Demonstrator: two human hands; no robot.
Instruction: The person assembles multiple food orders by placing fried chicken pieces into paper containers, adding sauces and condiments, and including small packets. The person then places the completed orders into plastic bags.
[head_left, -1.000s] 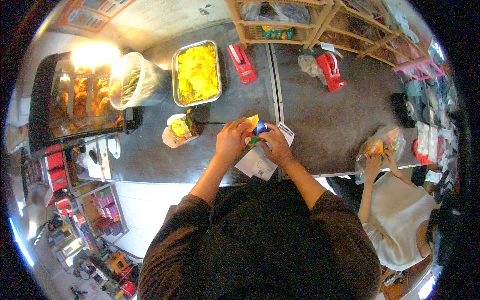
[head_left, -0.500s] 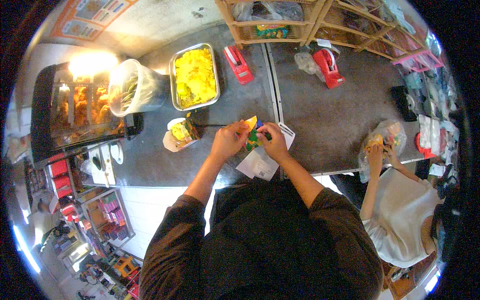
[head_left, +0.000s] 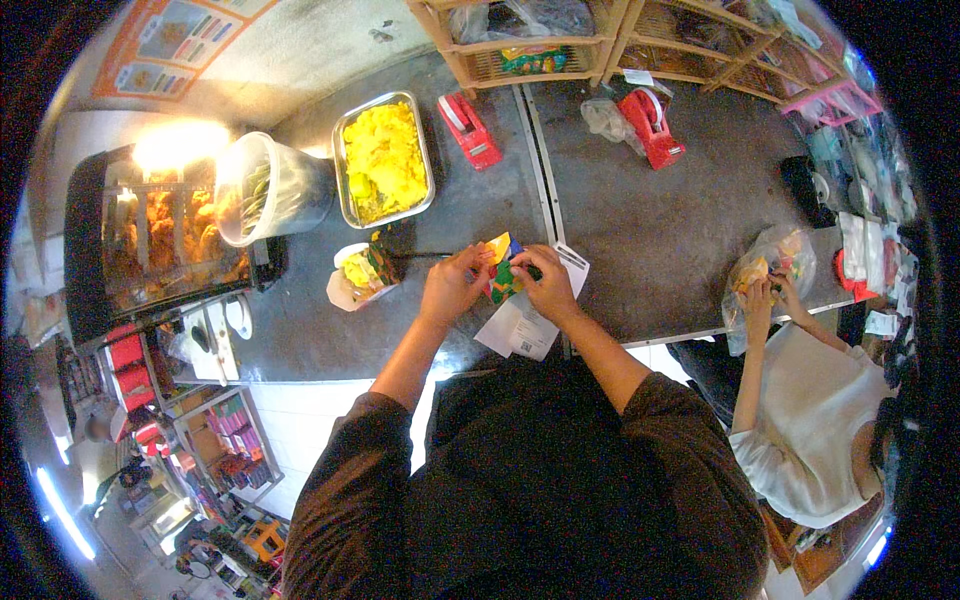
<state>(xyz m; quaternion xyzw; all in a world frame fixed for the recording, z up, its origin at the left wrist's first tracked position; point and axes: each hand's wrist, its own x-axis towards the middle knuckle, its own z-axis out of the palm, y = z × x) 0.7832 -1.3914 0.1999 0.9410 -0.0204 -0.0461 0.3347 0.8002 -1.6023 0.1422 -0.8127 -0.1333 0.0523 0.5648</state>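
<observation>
"Our view has turned slightly since a second ago: the steel tray (head_left: 427, 155) sits a little lower and farther left in it, while our hands have hardly left their place. Which containers do we see filled?"

"That tray is heaped with yellow rice (head_left: 383, 160). Beside it, the translucent plastic tub (head_left: 303, 190) leans toward us in the view, and we make out green vegetables (head_left: 245, 195) through its mouth. Nearer us, an open paper carton (head_left: 346, 291) holds a smaller portion of the same yellow food. At far left, fried chicken (head_left: 165, 235) fills the lit display case (head_left: 88, 250)."

"And along the counter to our right?"

"A co-worker's hands (head_left: 768, 290) are on a clear plastic bag (head_left: 739, 325) with colourful packages inside."

"Where is our own piece?"

"We have the multicoloured packaging (head_left: 502, 284) between our two hands, just above the counter's near edge. Our left hand (head_left: 456, 288) pinches its yellow-orange side; our right hand (head_left: 549, 287) pinches it from the other side, fingertips at the blue and green part. Whether it is folded flat, we cannot tell."

"What lies around it?"

"White printed paper (head_left: 520, 335) shows below it and beside our right hand, perhaps more than one sheet."
</observation>
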